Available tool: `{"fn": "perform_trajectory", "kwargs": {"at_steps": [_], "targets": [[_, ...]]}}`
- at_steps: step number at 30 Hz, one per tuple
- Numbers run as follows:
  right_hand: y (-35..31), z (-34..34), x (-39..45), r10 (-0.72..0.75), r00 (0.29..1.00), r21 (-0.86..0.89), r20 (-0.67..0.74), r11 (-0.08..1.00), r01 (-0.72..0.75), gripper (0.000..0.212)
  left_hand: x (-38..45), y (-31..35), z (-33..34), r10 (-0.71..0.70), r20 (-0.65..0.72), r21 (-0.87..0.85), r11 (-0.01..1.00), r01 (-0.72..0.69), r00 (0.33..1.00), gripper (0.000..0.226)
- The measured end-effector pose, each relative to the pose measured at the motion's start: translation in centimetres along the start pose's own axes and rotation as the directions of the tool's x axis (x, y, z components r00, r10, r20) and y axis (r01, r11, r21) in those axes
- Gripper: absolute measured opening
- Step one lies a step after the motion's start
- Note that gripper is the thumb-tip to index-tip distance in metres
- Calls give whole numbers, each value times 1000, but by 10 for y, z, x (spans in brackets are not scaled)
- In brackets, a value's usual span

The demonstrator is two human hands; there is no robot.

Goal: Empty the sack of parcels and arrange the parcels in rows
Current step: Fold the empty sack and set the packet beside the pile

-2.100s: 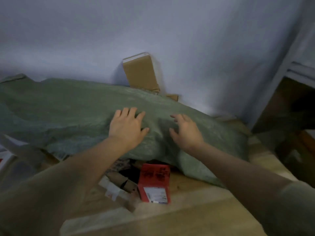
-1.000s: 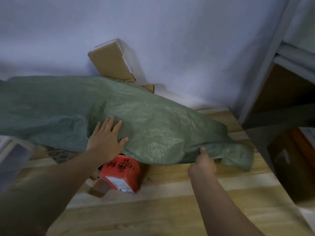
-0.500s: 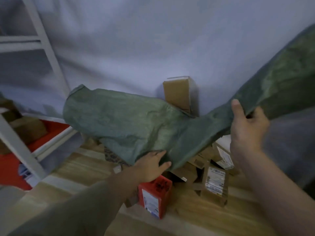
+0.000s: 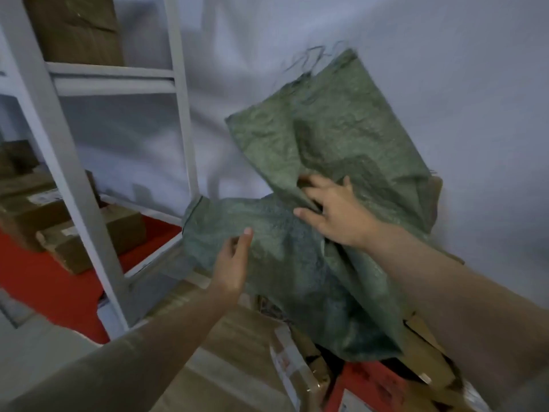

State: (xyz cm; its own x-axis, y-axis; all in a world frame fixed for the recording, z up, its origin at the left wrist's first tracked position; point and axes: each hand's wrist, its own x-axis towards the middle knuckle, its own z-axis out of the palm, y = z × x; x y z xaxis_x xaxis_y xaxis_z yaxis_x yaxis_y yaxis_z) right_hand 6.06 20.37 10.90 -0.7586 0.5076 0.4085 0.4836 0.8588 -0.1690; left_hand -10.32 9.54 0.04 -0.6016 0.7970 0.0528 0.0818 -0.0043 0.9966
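So the sack (image 4: pixel 326 150) is this green woven plastic thing, limp and crumpled, with frayed threads sticking off its top edge. You've got it lifted up in front of the wall: one flap stands above your right hand (image 4: pixel 332 212), which bunches the fabric in the middle, while another fold spreads out past your left hand (image 4: pixel 233 260). The parcels (image 4: pixel 350 382) sit in a jumbled heap on the floor below your right forearm: brown cardboard boxes with labels, plus a red box (image 4: pixel 368 388), partly under the sack's hanging bottom.
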Motion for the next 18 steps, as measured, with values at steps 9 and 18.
{"fn": "perform_trajectory", "kwargs": {"at_steps": [9, 18], "targets": [[-11, 79, 6, -25, 886, -376, 463, 900, 222, 39, 50, -26, -9, -245, 118, -380, 884, 272, 962, 103], [17, 43, 2, -55, 998, -426, 33, 902, 64, 27, 72, 3, 41, -50, 124, -449, 888, 101, 991, 109]]}}
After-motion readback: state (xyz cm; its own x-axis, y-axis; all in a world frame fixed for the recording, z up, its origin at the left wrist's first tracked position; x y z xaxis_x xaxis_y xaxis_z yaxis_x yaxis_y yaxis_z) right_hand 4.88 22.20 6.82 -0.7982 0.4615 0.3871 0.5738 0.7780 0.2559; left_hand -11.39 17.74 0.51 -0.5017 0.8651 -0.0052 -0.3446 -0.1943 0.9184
